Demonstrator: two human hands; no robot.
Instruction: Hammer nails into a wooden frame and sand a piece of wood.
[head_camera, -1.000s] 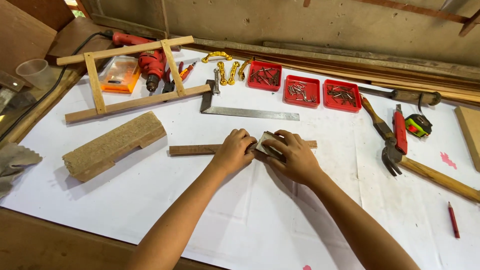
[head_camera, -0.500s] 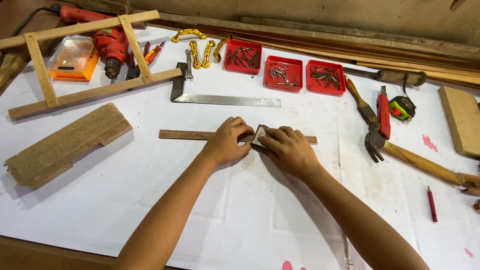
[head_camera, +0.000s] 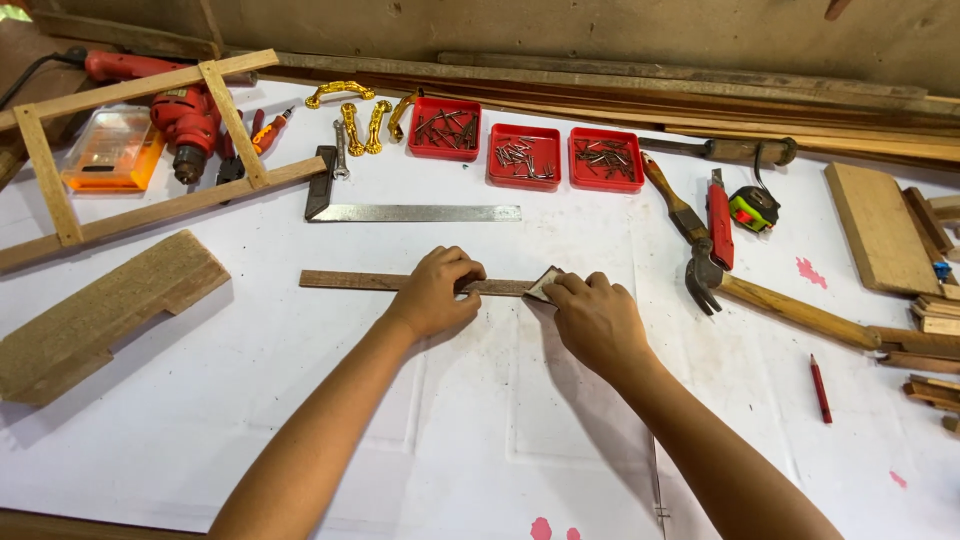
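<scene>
Two hands | left hand (head_camera: 437, 292) fingers pressed on wooden strip (head_camera: 350, 281) | right hand (head_camera: 595, 318) fingers pinching sandpaper piece (head_camera: 543, 285) | steel square (head_camera: 410, 207) at 12 o'clock of the strip

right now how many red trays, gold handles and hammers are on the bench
red trays: 3
gold handles: 3
hammers: 1
total: 7
</scene>
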